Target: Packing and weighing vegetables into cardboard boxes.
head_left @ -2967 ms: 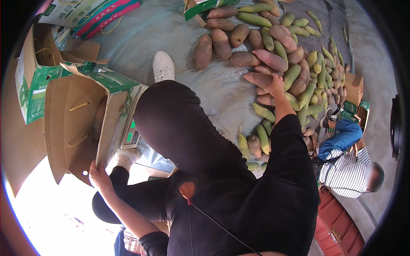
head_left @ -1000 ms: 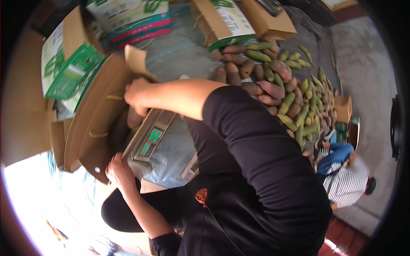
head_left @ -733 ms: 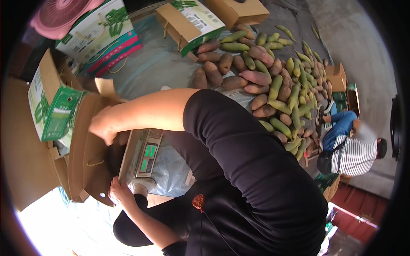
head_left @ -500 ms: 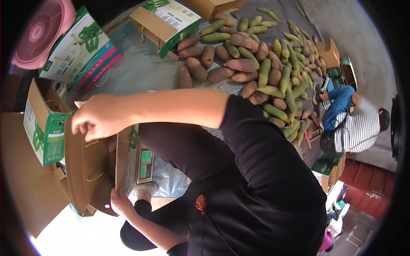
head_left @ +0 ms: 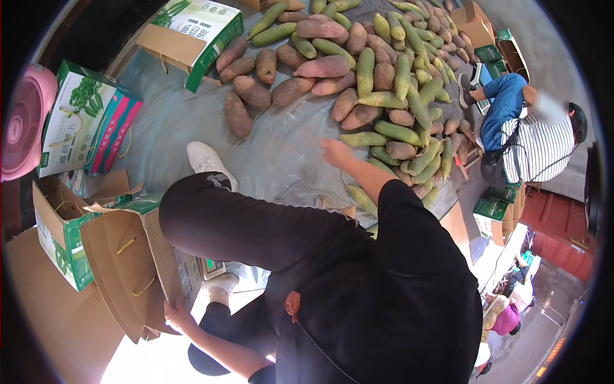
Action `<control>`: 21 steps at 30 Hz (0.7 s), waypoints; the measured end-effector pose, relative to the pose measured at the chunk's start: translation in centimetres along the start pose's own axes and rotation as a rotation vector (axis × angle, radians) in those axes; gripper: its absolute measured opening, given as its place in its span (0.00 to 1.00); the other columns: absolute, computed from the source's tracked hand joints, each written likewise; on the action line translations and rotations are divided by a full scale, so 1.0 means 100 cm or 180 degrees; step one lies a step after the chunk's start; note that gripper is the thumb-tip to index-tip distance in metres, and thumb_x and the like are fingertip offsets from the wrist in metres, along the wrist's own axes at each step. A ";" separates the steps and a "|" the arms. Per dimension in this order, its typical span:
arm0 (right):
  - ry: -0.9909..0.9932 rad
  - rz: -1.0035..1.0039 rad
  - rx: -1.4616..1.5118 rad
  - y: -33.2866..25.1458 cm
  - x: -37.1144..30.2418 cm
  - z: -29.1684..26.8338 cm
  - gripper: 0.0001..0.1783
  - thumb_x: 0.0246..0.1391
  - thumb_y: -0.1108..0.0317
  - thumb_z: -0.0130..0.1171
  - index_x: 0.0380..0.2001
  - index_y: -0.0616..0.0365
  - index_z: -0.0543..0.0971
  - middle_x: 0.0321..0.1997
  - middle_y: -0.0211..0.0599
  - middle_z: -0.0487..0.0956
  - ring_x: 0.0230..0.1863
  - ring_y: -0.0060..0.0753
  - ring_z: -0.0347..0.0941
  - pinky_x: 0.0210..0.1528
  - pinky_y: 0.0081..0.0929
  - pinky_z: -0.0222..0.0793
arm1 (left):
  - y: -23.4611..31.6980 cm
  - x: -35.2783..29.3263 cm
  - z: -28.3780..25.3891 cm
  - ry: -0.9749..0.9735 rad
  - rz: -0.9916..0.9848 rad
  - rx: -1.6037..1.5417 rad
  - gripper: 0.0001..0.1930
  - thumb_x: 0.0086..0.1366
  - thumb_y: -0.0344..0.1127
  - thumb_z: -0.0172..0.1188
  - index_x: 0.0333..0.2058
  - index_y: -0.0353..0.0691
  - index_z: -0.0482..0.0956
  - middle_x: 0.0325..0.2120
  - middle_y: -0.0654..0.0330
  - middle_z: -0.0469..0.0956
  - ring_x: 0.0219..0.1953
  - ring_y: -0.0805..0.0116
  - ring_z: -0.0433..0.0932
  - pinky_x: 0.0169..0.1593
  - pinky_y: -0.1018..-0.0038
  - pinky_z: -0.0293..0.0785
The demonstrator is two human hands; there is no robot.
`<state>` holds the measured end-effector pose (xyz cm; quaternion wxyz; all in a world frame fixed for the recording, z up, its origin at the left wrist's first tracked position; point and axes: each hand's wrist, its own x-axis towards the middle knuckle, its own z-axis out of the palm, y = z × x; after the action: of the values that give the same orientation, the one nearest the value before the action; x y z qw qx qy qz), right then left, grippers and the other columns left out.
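Note:
My left hand grips the edge of an opened cardboard box, which stands on its base with flaps spread and yellow cord handles showing. My right hand is stretched over the plastic sheet, close to a pile of vegetables; motion blurs its fingers. Green radishes lie mixed with reddish-brown roots that look like sweet potatoes. Beside the box, a scale with a green display is partly hidden by my leg. What lies inside the box cannot be seen.
Printed cartons and a green-white box stand at the far left, by a pink fan. Another person in a striped shirt sits at the right among more cartons. My white shoe rests on the sheet.
My right hand has moved away from the box, rightward to the vegetable pile. The left hand still holds the box edge. The whole view has shifted, and my white shoe now shows.

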<state>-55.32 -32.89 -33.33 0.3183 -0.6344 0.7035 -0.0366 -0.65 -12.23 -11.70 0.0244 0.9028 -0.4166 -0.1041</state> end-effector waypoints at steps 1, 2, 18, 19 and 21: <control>-0.0001 0.0237 -0.0235 0.021 -0.006 -0.011 0.12 0.43 0.69 0.55 0.34 0.55 0.78 0.36 0.48 0.78 0.43 0.53 0.73 0.43 0.41 0.70 | 0.007 -0.001 0.000 -0.0011 0.0022 0.0004 0.17 0.54 0.33 0.56 0.40 0.28 0.75 0.34 0.42 0.78 0.37 0.46 0.77 0.43 0.60 0.70; 0.0152 0.0397 -0.0300 0.049 -0.007 -0.022 0.13 0.42 0.68 0.57 0.35 0.54 0.78 0.37 0.48 0.78 0.43 0.53 0.73 0.44 0.41 0.70 | 0.019 -0.003 0.000 -0.0006 -0.0017 -0.0189 0.16 0.54 0.33 0.57 0.40 0.28 0.75 0.34 0.42 0.78 0.37 0.46 0.77 0.42 0.60 0.70; 0.0471 0.0205 -0.2782 0.081 0.061 -0.151 0.27 0.53 0.72 0.49 0.57 0.41 0.65 0.61 0.27 0.65 0.66 0.35 0.55 0.57 0.45 0.58 | 0.017 0.002 0.004 -0.0133 -0.0359 -0.0105 0.15 0.53 0.31 0.57 0.39 0.29 0.75 0.32 0.44 0.78 0.36 0.49 0.78 0.42 0.61 0.71; 0.0471 0.0189 -0.2800 0.089 0.056 -0.153 0.27 0.53 0.72 0.49 0.57 0.41 0.65 0.61 0.27 0.65 0.66 0.35 0.55 0.57 0.45 0.58 | 0.025 0.008 0.011 -0.0169 -0.0300 -0.0183 0.14 0.53 0.31 0.57 0.39 0.30 0.75 0.31 0.44 0.78 0.35 0.49 0.78 0.41 0.62 0.71; 0.0139 0.0146 -0.2766 0.080 0.062 -0.145 0.22 0.53 0.70 0.49 0.52 0.42 0.70 0.55 0.27 0.69 0.61 0.34 0.60 0.54 0.44 0.60 | 0.019 -0.002 0.000 -0.0068 -0.0514 -0.0064 0.13 0.52 0.30 0.57 0.38 0.31 0.76 0.29 0.45 0.79 0.34 0.50 0.79 0.39 0.62 0.72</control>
<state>-69.33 -42.14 -27.95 0.0076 -0.6927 0.6741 0.2565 -2.19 -13.37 -11.43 0.0206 0.9320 -0.3416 -0.1195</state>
